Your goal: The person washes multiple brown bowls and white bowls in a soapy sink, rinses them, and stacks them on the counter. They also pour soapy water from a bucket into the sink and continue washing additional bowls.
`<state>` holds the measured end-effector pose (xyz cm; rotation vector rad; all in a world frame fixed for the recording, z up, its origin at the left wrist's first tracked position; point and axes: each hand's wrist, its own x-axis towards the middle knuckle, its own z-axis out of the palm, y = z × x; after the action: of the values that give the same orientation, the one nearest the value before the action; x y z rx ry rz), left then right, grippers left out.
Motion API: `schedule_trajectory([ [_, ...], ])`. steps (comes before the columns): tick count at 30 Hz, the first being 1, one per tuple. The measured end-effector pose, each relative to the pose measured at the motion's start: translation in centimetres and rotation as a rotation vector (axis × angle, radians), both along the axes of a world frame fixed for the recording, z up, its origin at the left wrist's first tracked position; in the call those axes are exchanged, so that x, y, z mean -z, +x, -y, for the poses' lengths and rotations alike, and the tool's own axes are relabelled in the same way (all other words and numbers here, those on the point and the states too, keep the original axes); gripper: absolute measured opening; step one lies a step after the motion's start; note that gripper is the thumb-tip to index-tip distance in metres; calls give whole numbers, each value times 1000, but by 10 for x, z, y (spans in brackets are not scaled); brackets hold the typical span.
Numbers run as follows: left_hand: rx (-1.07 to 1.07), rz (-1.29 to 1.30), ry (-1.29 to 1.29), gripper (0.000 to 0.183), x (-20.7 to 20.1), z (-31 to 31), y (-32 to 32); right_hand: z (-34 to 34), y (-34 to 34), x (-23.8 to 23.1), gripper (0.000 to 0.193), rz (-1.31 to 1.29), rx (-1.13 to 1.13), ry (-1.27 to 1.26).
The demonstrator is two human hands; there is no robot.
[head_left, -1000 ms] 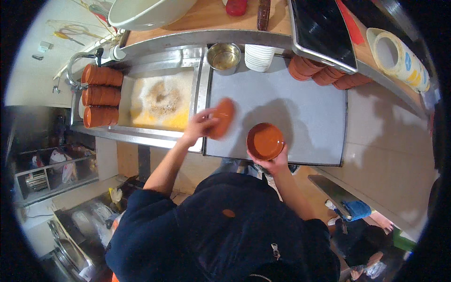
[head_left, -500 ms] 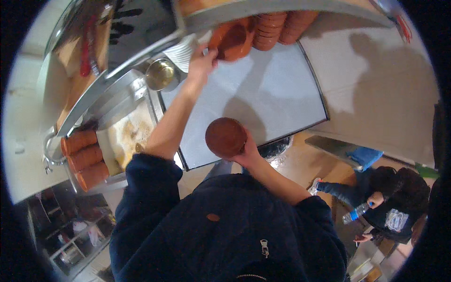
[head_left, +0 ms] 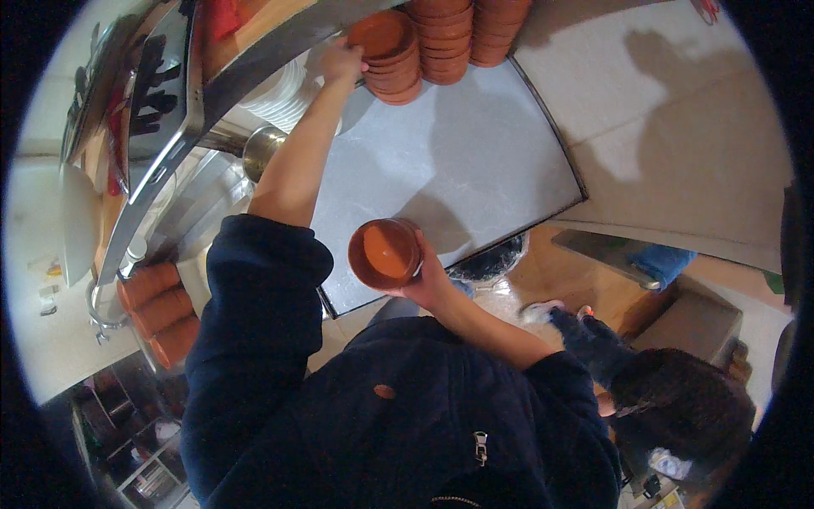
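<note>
My left hand (head_left: 342,64) reaches to the back of the counter, its fingers closed on the rim of the top terracotta bowl (head_left: 380,36) of a stack. Two more terracotta stacks, one in the middle (head_left: 443,42) and one on the right (head_left: 500,34), stand beside it. Close to my body, my right hand (head_left: 428,278) grips another terracotta bowl (head_left: 383,254) by its side. That bowl is tilted so its reddish inside shows, with a small bright glint in it.
The grey counter top (head_left: 500,144) has a dark edge. White plates (head_left: 280,97) and a metal pot (head_left: 261,151) stand at its left, below a shelf (head_left: 280,51). More terracotta bowls (head_left: 159,297) lie by the sink at far left. Another person (head_left: 678,390) is at the lower right.
The bowl by my left hand, tilted and blurred before, now sits on the stack. My right hand has turned its bowl from underside to inside. The other person has shifted; their bottle is out of sight.
</note>
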<state>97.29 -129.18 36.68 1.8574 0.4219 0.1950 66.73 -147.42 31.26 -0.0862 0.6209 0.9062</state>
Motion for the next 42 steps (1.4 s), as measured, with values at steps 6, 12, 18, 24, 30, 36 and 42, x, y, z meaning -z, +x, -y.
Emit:
schedule_trajectory([
  [6,225,-59,230,45,-17,4,-79,-2,0,-6,50,7,-28,-62],
  [12,700,-261,838,62,-14,-8,-293,2,-3,-15,54,708,30,-215],
  [18,534,-232,813,34,11,-7,-325,-5,8,-18,50,-10,-178,-68],
  [24,-236,-52,-1117,26,68,-144,-420,-4,10,-10,52,-49,-216,-13],
  [30,-217,-38,-1814,36,85,-197,-407,3,6,0,52,19,-168,-6],
  [36,100,-147,-653,31,23,-56,-199,3,3,10,53,475,-205,-295],
  [42,-48,54,-143,25,-10,-12,-26,7,0,-7,53,420,-96,-126],
])
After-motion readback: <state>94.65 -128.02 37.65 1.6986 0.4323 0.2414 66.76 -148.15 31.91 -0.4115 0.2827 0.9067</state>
